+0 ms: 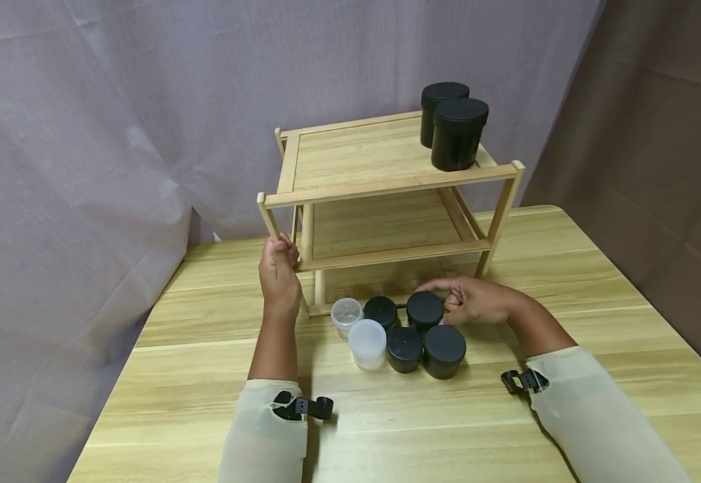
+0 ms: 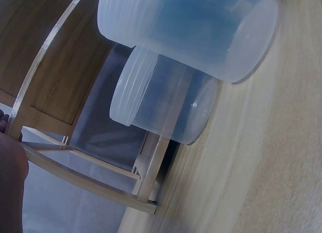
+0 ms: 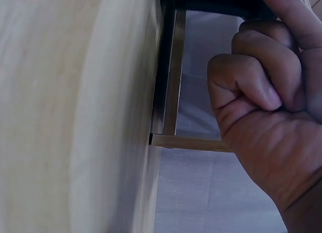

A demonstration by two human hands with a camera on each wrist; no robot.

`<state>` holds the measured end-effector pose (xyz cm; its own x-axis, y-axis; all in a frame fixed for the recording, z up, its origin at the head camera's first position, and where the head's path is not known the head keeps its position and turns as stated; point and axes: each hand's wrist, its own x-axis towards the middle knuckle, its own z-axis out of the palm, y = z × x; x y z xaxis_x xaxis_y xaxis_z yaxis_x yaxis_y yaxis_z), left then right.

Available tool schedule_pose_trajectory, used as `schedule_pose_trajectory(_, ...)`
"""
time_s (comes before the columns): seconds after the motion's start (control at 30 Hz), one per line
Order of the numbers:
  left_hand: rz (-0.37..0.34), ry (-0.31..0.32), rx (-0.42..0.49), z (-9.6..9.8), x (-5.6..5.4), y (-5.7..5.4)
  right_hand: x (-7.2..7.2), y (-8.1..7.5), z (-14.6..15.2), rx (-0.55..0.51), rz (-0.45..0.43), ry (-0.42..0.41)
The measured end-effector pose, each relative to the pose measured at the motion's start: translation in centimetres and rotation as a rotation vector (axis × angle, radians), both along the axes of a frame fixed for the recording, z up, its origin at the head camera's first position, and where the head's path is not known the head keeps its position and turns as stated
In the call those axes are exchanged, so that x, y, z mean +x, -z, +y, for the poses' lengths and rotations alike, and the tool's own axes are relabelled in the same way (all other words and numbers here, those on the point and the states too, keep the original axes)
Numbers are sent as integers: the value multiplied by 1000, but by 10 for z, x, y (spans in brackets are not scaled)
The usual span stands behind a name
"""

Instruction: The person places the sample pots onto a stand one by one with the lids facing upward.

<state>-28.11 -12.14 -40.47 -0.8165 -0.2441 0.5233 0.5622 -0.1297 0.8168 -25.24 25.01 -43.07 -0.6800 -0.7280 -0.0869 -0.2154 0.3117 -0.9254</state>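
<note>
My left hand (image 1: 279, 275) grips the left front post of a tiered wooden rack (image 1: 386, 194). In the head view, my right hand (image 1: 479, 300) has its index finger and thumb around a black lidded jar (image 1: 425, 307); its other fingers are curled into the palm in the right wrist view. Beside that jar stand other black jars (image 1: 444, 345), grouped before the rack's lower opening. Two translucent jars, a frosted-lidded one (image 1: 367, 341) and a clearer one (image 1: 347, 314), stand at the group's left; the left wrist view shows them close up.
Two taller black jars (image 1: 460, 134) stand on the right end of the rack's top shelf. The rack sits toward the back of a wood-grain table (image 1: 205, 376). A grey cloth (image 1: 145, 121) hangs behind, and a brown cloth (image 1: 664, 168) hangs at the right.
</note>
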Motion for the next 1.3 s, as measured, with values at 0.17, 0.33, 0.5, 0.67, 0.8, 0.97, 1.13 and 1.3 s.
schedule_pose_trajectory(0.17,0,3,9,0,0,0,1,-2,2,15,38,31)
schedule_pose_trajectory(0.33,-9,5,16,0,0,1,4,-7,4,55,63,105)
schedule_pose_trajectory(0.5,-15,8,18,-1,-2,2,7,-12,2,87,85,170)
schedule_pose_trajectory(0.67,-19,8,6,0,-1,2,12,-20,-2,124,103,231)
schedule_pose_trajectory(0.8,-15,3,-2,0,-1,2,14,-24,-3,128,99,248)
schedule_pose_trajectory(0.97,-25,0,-6,1,0,2,17,-27,-5,136,110,249)
schedule_pose_trajectory(1.13,-29,-7,-3,0,0,1,19,-32,-9,159,141,252)
schedule_pose_trajectory(1.3,-29,-9,4,-1,-1,1,25,-43,-13,189,161,264)
